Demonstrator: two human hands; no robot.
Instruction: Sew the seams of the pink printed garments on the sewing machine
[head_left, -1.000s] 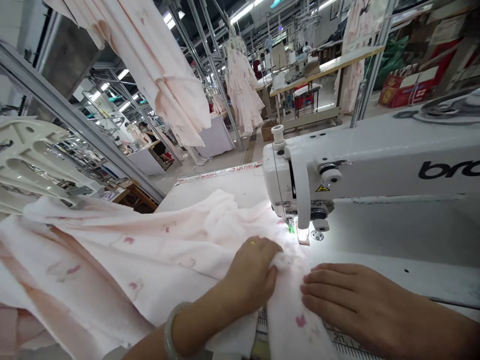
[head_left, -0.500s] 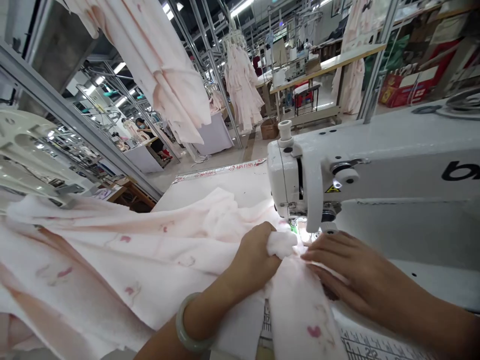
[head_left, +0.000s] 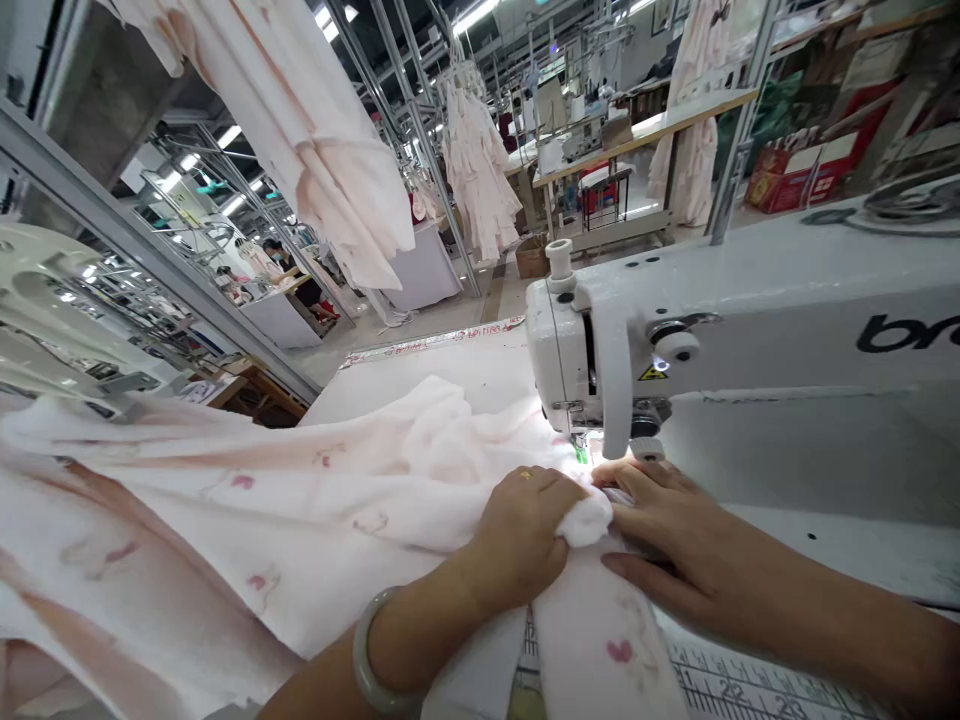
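My left hand (head_left: 525, 535) is closed on a bunched fold of pale pink plush fabric (head_left: 390, 440) printed with small heart motifs. A bangle (head_left: 367, 650) circles that wrist. Just in front of the needle area of a white sewing machine (head_left: 577, 340), my right hand (head_left: 667, 520) lies over the fabric edge, its fingertips beside the presser foot and its thumb apart from the fingers. A strip of the same fabric hangs toward me between both hands. The lit stitching spot is partly hidden by fingers and cloth.
A printed measuring scale (head_left: 742, 680) runs along the table's front edge. Pink garments (head_left: 330, 150) hang above at the left, near metal frame bars. Another pale machine (head_left: 67, 310) stands at far left. Further back are worktables (head_left: 645, 135), a red box (head_left: 799, 170) and a person (head_left: 300, 280).
My left hand has rolled over the bunched fabric, bringing the fold lower and nearer me. My right fingers have moved forward beside the presser foot, and the thumb has spread away.
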